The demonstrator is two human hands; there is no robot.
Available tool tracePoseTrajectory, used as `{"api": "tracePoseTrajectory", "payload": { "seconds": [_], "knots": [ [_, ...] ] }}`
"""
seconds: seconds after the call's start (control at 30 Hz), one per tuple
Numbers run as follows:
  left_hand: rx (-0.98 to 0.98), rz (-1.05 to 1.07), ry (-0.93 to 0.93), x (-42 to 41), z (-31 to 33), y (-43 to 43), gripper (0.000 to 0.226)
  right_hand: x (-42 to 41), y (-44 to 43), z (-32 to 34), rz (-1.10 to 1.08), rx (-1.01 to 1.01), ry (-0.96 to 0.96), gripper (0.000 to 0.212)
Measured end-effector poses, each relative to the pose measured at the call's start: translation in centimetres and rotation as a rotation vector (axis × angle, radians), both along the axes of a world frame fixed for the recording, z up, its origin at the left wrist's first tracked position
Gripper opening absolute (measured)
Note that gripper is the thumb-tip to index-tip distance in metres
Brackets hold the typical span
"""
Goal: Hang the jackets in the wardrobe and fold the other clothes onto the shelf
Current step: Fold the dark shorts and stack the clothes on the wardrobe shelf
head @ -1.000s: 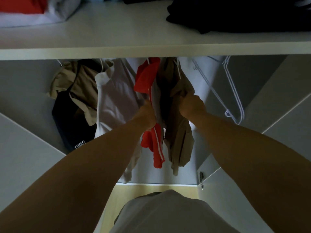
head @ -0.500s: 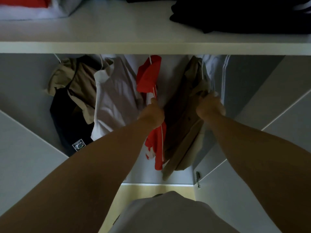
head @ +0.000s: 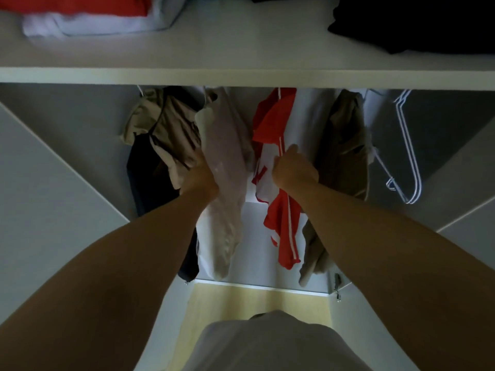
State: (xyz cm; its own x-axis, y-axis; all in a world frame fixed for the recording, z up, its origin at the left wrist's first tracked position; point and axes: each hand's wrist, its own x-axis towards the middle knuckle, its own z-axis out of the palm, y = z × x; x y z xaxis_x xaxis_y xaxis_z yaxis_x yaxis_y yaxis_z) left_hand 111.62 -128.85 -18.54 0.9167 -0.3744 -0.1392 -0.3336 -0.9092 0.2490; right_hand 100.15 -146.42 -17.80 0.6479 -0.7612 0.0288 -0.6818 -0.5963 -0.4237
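Several jackets hang under the white shelf (head: 241,76): a tan and navy jacket (head: 163,135) at the left, a pale jacket (head: 227,167), a red and white jacket (head: 276,121) and a brown jacket (head: 345,145). My left hand (head: 199,175) is tucked between the tan jacket and the pale one, its fingers hidden in the cloth. My right hand (head: 293,170) grips the front of the red and white jacket. Folded clothes lie on the shelf: a red and white pile (head: 88,14) at the left, a dark pile (head: 417,22) at the right.
Empty white wire hangers (head: 407,148) hang at the far right of the rail. Grey wardrobe walls and open doors flank both sides. A yellowish floor (head: 257,301) shows below, in front of my body.
My left hand has moved left from the red jacket to the gap by the pale jacket. My right hand has left the brown jacket and now grips the red and white one.
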Motion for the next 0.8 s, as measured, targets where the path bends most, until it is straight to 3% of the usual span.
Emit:
{"api": "tracePoseTrajectory", "payload": {
  "seconds": [0.07, 0.13, 0.3, 0.4, 0.5, 0.57, 0.7, 0.8],
  "knots": [
    [-0.114, -0.037, 0.031, -0.6, -0.1, -1.1, 0.088, -0.8, -0.6, 0.1, 0.055, 0.043, 0.134, 0.028],
    [-0.106, -0.080, 0.011, -1.2, -0.3, -2.3, 0.090, -1.4, -0.9, 0.0, 0.125, -0.037, 0.258, 0.026],
    [-0.236, -0.087, 0.036, -2.7, -0.8, -3.8, 0.105, -2.5, -0.6, -0.3, 0.201, -0.178, 0.393, 0.016],
    [-0.269, -0.041, 0.076, -2.4, -0.7, -3.3, 0.095, -2.4, -0.2, 0.6, 0.183, -0.179, 0.405, 0.020],
    [-0.318, 0.018, 0.095, -2.8, -0.1, -1.2, 0.092, -2.4, 1.1, 2.0, 0.032, -0.127, 0.242, 0.040],
    [-0.342, 0.046, 0.083, -3.6, 0.4, 1.0, 0.089, -2.3, 3.0, 2.6, 0.058, -0.136, 0.060, 0.058],
    [-0.481, 0.087, -0.027, -7.3, 2.4, 8.0, 0.057, -1.3, 8.9, 3.6, 0.364, 0.005, -0.062, 0.043],
    [-0.467, 0.183, -0.223, -11.0, 4.3, 15.0, 0.050, -1.2, 13.9, 4.1, 0.633, 0.081, -0.044, 0.035]
  ]
}}
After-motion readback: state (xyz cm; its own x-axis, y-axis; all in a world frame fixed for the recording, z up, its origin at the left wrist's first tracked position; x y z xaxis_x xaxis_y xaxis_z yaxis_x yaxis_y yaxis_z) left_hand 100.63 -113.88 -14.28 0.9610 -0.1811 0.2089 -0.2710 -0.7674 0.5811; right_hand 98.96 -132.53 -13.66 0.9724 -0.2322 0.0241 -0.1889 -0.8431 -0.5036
